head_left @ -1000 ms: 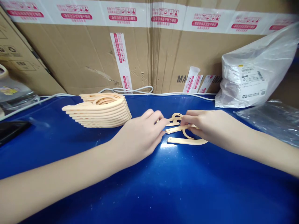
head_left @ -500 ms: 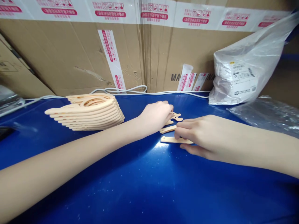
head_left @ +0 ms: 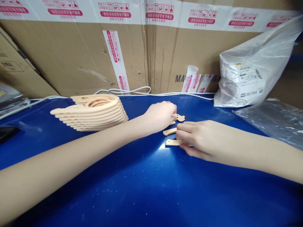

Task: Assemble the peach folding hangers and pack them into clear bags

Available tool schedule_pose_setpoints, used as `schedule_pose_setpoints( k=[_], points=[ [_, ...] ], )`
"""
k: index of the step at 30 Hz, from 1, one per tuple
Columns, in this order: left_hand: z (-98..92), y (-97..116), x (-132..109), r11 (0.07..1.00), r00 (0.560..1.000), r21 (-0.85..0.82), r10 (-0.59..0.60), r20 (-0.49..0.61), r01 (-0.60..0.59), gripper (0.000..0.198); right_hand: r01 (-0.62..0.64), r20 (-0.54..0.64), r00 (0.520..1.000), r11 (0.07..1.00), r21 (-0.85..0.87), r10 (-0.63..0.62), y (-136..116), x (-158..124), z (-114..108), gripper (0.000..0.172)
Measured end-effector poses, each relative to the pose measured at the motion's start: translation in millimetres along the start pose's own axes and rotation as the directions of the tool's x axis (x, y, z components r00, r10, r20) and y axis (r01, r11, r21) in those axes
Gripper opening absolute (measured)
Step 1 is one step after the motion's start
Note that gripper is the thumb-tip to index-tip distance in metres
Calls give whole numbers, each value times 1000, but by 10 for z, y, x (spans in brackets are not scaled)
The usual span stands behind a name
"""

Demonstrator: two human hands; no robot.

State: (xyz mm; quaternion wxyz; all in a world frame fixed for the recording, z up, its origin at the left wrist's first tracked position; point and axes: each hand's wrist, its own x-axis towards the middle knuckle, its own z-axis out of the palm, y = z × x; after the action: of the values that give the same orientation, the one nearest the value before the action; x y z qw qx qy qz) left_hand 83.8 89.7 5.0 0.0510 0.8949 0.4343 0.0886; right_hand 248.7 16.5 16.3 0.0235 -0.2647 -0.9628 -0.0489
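My left hand (head_left: 161, 116), fingers curled, is closed over a small curved wooden piece (head_left: 179, 117) with dark holes. Its fingertips are mostly hidden behind the hand. Just right of it, my right hand (head_left: 197, 139) has its fingers bent down on two pale wooden strips. The upper strip (head_left: 169, 131) slants slightly and goes under the fingers. The lower strip (head_left: 172, 142), round-ended with a small hole, lies flat on the blue table with its far end under the hand. A stack of pale wooden hangers (head_left: 94, 113) stands left of my left hand.
Behind the blue table (head_left: 132, 183) stands a large cardboard box (head_left: 78, 47) with printed tape. A white cable (head_left: 142, 91) runs along its foot. At the back right are a white plastic bag (head_left: 248, 72) with a label and some clear plastic (head_left: 272, 116).
The curved pieces beside my left hand have come closer together, and less of them shows. My right fingers have shifted slightly left over the strips. The whole view has moved a little.
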Motion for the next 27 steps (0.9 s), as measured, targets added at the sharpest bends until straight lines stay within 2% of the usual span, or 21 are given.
schedule_pose_setpoints(
  k=[3, 8, 13, 15, 18, 24, 27],
  points=[
    [-18, -55, -25, 1000, 1000, -12, -18, 25, 19, 19, 10, -2, 1000, 1000, -9, -10, -14, 2, -2, 6],
    [-69, -165, -146, 1000, 998, 10, -17, 65, 16, 15, 13, -76, 997, 995, -100, -20, 1, -3, 31, 3],
    [-86, -279, -282, 998, 997, 64, 7, 74, -12, 13, -7, -127, 992, 977, -215, -21, -8, 17, 71, 7],
    [-78, -300, -350, 997, 997, 80, 17, 72, -23, 11, -36, -135, 991, 971, -235, 4, -23, 26, 86, 13],
    [-85, -253, -478, 994, 998, 100, 29, 51, -34, 10, -65, -142, 990, 957, -282, 25, -32, 36, 105, 21],
    [-258, -28, -805, 956, 998, 292, 53, -43, -39, 19, -7, -169, 985, 974, -227, -33, 8, 29, 117, 15],
    [-346, 7, -986, 964, 987, 255, 110, -120, -77, 23, 0, -174, 984, 985, -172, -31, 15, 33, 138, 18]
  ],
)
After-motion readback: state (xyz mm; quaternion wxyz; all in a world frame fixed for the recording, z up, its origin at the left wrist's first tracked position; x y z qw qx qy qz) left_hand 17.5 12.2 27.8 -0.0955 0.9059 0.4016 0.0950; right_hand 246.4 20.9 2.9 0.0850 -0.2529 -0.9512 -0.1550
